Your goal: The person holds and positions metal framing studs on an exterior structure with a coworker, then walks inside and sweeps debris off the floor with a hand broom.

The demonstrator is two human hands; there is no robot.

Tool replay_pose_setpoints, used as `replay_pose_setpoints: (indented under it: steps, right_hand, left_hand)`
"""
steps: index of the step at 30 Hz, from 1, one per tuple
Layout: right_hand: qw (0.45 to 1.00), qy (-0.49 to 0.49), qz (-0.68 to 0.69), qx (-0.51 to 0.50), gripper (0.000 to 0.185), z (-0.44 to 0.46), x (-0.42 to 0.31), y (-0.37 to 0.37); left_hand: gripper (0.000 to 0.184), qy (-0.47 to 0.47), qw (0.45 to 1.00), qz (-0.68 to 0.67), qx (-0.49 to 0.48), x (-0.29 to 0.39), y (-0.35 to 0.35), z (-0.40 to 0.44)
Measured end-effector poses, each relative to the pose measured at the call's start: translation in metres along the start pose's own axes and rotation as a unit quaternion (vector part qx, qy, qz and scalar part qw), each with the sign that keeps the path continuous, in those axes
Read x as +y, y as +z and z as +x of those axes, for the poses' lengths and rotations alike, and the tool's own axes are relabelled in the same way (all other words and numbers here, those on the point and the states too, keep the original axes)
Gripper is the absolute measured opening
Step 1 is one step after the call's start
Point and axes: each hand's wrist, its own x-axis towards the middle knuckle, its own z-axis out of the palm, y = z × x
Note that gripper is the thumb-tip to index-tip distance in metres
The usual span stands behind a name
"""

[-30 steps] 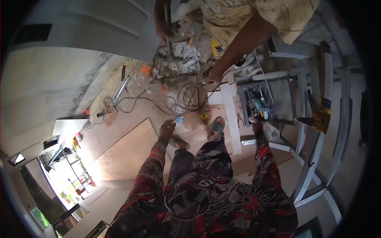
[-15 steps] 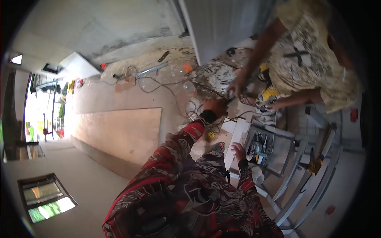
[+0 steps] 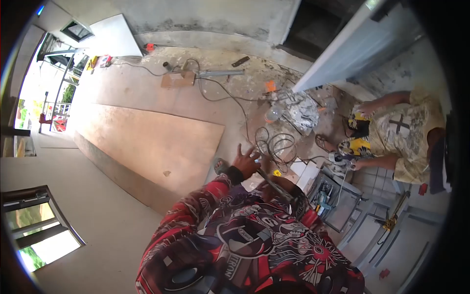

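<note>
My left hand (image 3: 246, 162) is in front of my body with its fingers spread, beside the upper end of a long dark bar (image 3: 274, 183). Close to it, my right hand (image 3: 269, 169) is partly hidden behind the bar and my left hand; its fingers cannot be made out clearly. The bar slants down toward my right forearm. Just beyond both hands, a dark cable (image 3: 274, 147) lies coiled on the floor.
A large wooden board (image 3: 156, 139) lies at left. At right, a co-worker (image 3: 401, 132) bends near rubble (image 3: 301, 112) and a white door (image 3: 342, 44). A tool tray (image 3: 342, 208) and metal frame (image 3: 364, 235) stand at lower right. A cardboard piece (image 3: 177, 80) lies ahead.
The view has swung right. My left hand reached toward the co-worker's hands and has come back near my body, where the dark bar now is. My right hand has moved in beside it.
</note>
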Motion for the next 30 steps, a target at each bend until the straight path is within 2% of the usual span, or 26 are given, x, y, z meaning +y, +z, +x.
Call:
replay_pose_setpoints:
  steps: [1,2,4,5,6,8,9,10,11,12,14,16,18,19,21,22,24,25,26,28,29,30]
  right_hand:
    - [0.998,0.022,-0.007,0.066,0.054,0.029,-0.024,0.032]
    - [0.992,-0.007,-0.054,0.112,0.042,0.062,-0.038,0.047]
    - [0.980,-0.012,-0.129,0.150,0.033,0.121,-0.075,0.077]
    - [0.983,-0.033,-0.113,0.140,0.031,0.147,-0.094,0.086]
    - [0.986,-0.050,-0.091,0.131,0.030,0.172,-0.105,0.092]
    - [0.990,-0.089,-0.046,0.096,0.027,0.208,-0.122,0.107]
    - [0.991,-0.110,-0.022,0.069,0.026,0.220,-0.132,0.119]
    - [0.991,-0.128,0.004,0.042,0.025,0.231,-0.141,0.125]
    - [0.991,-0.127,0.001,0.031,0.020,0.246,-0.148,0.126]
    - [0.988,-0.143,-0.033,0.052,0.020,0.265,-0.149,0.123]
    - [0.972,-0.186,-0.104,0.093,0.020,0.309,-0.160,0.117]
    - [0.972,-0.167,-0.122,0.116,0.023,0.344,-0.183,0.118]
    - [0.967,-0.157,-0.156,0.125,0.027,0.381,-0.207,0.114]
    - [0.946,-0.236,-0.199,0.102,0.037,0.410,-0.212,0.101]
    - [0.931,-0.266,-0.227,0.102,0.040,0.461,-0.237,0.089]
    - [0.923,-0.282,-0.240,0.103,0.042,0.486,-0.255,0.084]
    - [0.952,-0.212,-0.190,0.108,0.047,0.537,-0.306,0.070]
    - [0.958,-0.191,-0.172,0.123,0.047,0.557,-0.339,0.072]
    - [0.966,-0.162,-0.146,0.143,0.048,0.569,-0.357,0.075]
    - [0.942,-0.100,-0.250,0.202,0.048,0.593,-0.428,0.103]
    - [0.941,-0.105,-0.258,0.190,0.047,0.607,-0.463,0.103]
    - [0.943,-0.102,-0.265,0.174,0.047,0.617,-0.486,0.104]
  left_hand:
    - [0.017,-0.010,1.000,0.016,0.019,-0.030,-0.016,-0.010]
    - [0.017,-0.022,0.999,0.032,0.036,-0.056,-0.030,-0.023]
    - [0.026,-0.094,0.986,0.038,0.131,-0.104,-0.053,-0.048]
    - [0.031,-0.127,0.975,0.037,0.176,-0.122,-0.060,-0.056]
    - [0.037,-0.194,0.953,-0.049,0.228,-0.134,-0.067,-0.065]
    - [0.050,-0.320,0.865,-0.212,0.324,-0.164,-0.082,-0.075]
    - [0.062,-0.334,0.849,-0.199,0.357,-0.191,-0.063,-0.080]
    - [0.055,-0.347,0.778,-0.355,0.385,-0.212,-0.042,-0.086]
    - [0.054,-0.387,0.670,-0.541,0.330,-0.216,-0.049,-0.095]
    - [0.053,-0.409,0.527,-0.698,0.262,-0.217,-0.060,-0.106]
    - [0.054,-0.342,0.495,-0.781,0.168,-0.229,-0.065,-0.124]
    - [0.053,-0.312,0.543,-0.766,0.144,-0.241,-0.115,-0.123]
    - [0.045,-0.310,0.592,-0.731,0.137,-0.291,-0.122,-0.112]
    - [0.040,-0.319,0.611,-0.718,0.100,-0.319,-0.127,-0.105]
    - [0.032,-0.333,0.649,-0.684,0.023,-0.382,-0.149,-0.086]
    - [0.028,-0.337,0.676,-0.655,0.033,-0.414,-0.148,-0.074]
    - [0.022,-0.342,0.730,-0.590,0.049,-0.485,-0.133,-0.043]
    - [0.025,-0.334,0.788,-0.507,0.102,-0.515,-0.133,-0.028]
    - [0.028,-0.355,0.811,-0.453,0.105,-0.541,-0.148,-0.013]
    - [0.037,-0.390,0.846,-0.350,0.101,-0.591,-0.187,0.014]
    - [0.047,-0.394,0.841,-0.362,0.080,-0.624,-0.199,0.026]
    - [0.048,-0.414,0.824,-0.374,0.096,-0.653,-0.209,0.033]
